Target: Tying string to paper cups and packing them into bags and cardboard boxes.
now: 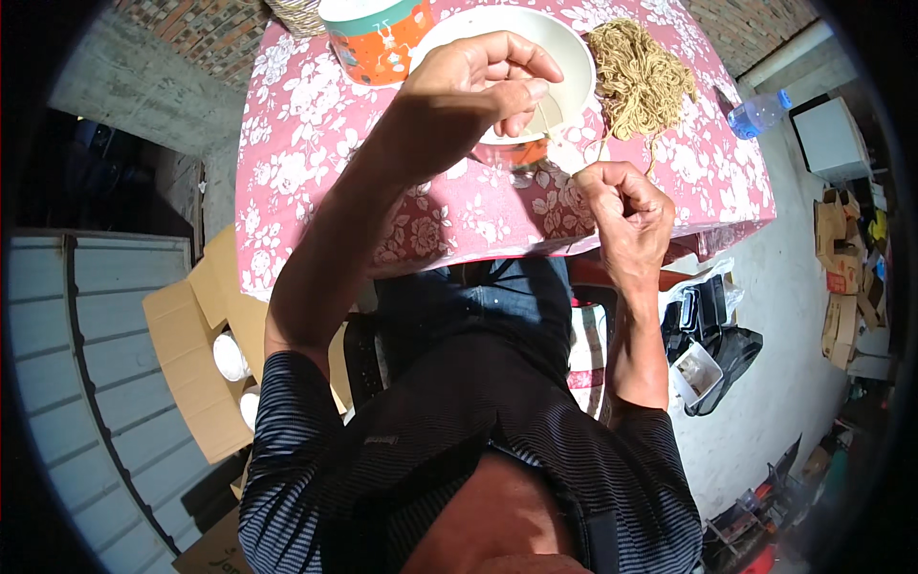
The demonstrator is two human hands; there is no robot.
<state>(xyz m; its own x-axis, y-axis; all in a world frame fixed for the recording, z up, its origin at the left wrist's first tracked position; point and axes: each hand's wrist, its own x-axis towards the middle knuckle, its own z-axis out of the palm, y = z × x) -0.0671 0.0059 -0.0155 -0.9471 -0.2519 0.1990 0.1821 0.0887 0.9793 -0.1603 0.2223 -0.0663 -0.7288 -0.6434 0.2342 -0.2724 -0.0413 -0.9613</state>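
Above the near part of an open white-lined bucket (579, 59), my left hand (497, 81) has its fingers curled and thumb pressed in. A thin tan yarn strand (544, 117) hangs from that pinch toward the bucket's near rim. My right hand (626, 206), lower and to the right at the table's front edge, is closed in a pinch with thumb and forefinger together. Tan yarn runs from near its fingertips up to a loose, tangled heap of tan yarn (639, 81) right of the bucket. Whether both hands pinch one strand is too fine to tell.
An orange tub with a green band (382, 43) stands left of the bucket on the pink floral tablecloth (287, 167). A clear blue-capped bottle (755, 117) shows past the right edge. Opened cardboard (191, 368) lies at left; black bags (732, 364) sit on the floor at right.
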